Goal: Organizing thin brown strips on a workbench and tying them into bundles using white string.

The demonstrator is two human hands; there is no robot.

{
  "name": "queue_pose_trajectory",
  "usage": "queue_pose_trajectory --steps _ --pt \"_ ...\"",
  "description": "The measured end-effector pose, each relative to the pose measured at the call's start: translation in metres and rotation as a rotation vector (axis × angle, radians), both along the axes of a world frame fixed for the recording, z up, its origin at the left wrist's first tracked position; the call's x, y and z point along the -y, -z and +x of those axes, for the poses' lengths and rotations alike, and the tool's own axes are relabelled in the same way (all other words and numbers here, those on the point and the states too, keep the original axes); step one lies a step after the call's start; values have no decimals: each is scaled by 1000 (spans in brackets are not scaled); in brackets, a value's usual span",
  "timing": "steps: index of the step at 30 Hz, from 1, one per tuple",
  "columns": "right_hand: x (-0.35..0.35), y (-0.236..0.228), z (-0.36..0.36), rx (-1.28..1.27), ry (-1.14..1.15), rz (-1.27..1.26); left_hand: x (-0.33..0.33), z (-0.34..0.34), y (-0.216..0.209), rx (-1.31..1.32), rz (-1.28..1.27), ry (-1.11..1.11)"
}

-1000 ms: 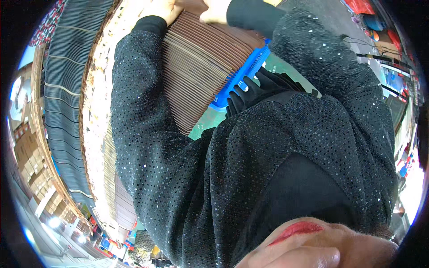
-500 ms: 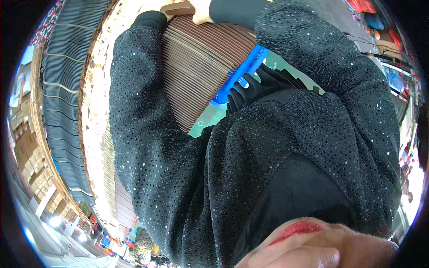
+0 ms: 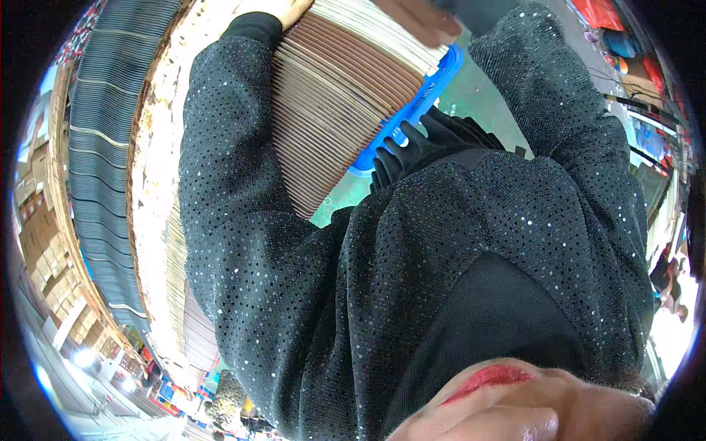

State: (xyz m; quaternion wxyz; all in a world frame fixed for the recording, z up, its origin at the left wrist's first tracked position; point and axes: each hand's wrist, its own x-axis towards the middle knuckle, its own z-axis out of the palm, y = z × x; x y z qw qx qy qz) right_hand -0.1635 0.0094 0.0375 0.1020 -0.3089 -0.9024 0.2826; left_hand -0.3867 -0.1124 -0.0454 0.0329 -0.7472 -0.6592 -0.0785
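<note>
Thin brown, beige and white strips (image 3: 323, 110) stand packed in long rows in a blue plastic crate (image 3: 412, 110) in front of me. At the upper edge of the view, my left hand (image 3: 278, 7) rests by the far left end of the rows, its fingers mostly cut off. My right hand (image 3: 434, 22) is over the far right corner of the crate, smeared by motion. A brown shape blurs together with it, and I cannot tell whether that is a held strip. White strips show between the two hands.
Left of my arm runs a worn, pale-edged bench (image 3: 158, 147), with long rows of dark grey strips (image 3: 107, 162) beyond it. Cardboard boxes (image 3: 48, 242) are stacked at the far left. Green floor (image 3: 485, 121) shows beside the crate. A red bag (image 3: 596, 13) lies at the upper right.
My right hand has moved right, away from my left hand. The brown piece between them is gone from there, and white strips now show at the far end. The left hand shifted slightly.
</note>
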Motion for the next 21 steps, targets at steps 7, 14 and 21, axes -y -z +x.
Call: queue_pose_trajectory --steps 7,14,21 --pt "0 35 -8 225 -95 182 -4 2 -2 -55 -132 -62" --pt "-28 39 -9 208 -120 71 3 3 1 -8 -1 -18" --pt "-129 78 -9 51 -172 9 1 9 -4 16 -37 -67"
